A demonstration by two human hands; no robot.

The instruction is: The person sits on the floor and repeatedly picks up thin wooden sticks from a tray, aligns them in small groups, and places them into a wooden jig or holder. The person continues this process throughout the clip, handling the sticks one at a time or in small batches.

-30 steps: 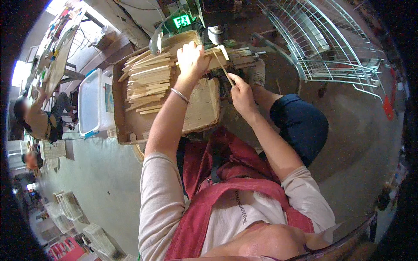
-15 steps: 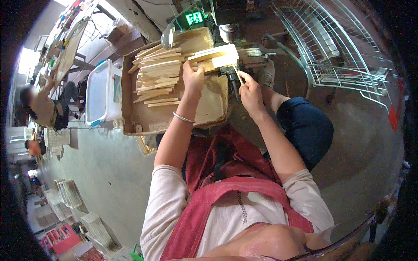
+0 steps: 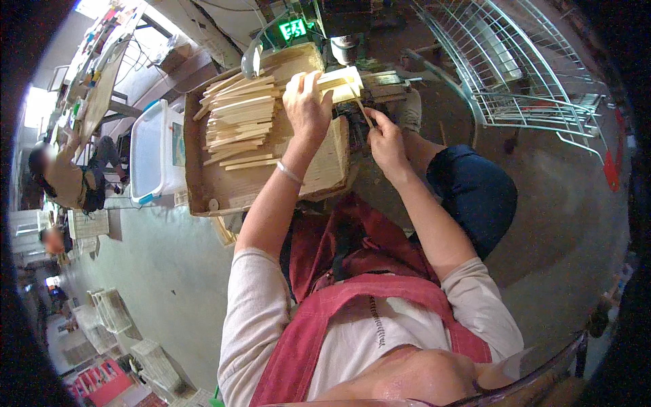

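My left hand [image 3: 308,108] is curled over the left end of pale wooden strips [image 3: 342,81] beneath the lamp, its fingertips partly hidden. A thin wooden stick [image 3: 361,105] is pinched in my right hand [image 3: 387,141]; its upper end meets the strips' right part. Dark metal clamp-like parts [image 3: 346,108] sit just below the strips, between my hands. Beside my left hand, a pile of loose wooden strips [image 3: 237,122] lies in a shallow brown tray [image 3: 251,193].
A desk lamp [image 3: 251,61] hangs over the tray's far edge, near a metal pot [image 3: 344,49]. Left stands a clear plastic bin [image 3: 154,152]; at right is a wire cart [image 3: 522,88]. Another person [image 3: 68,169] sits at far left, by a long workbench [image 3: 102,88].
My left hand has moved up and slightly right, turning from a pinch at the strips' lower edge to lie over their left end. The right hand's stick now leans further up-left over the strips.
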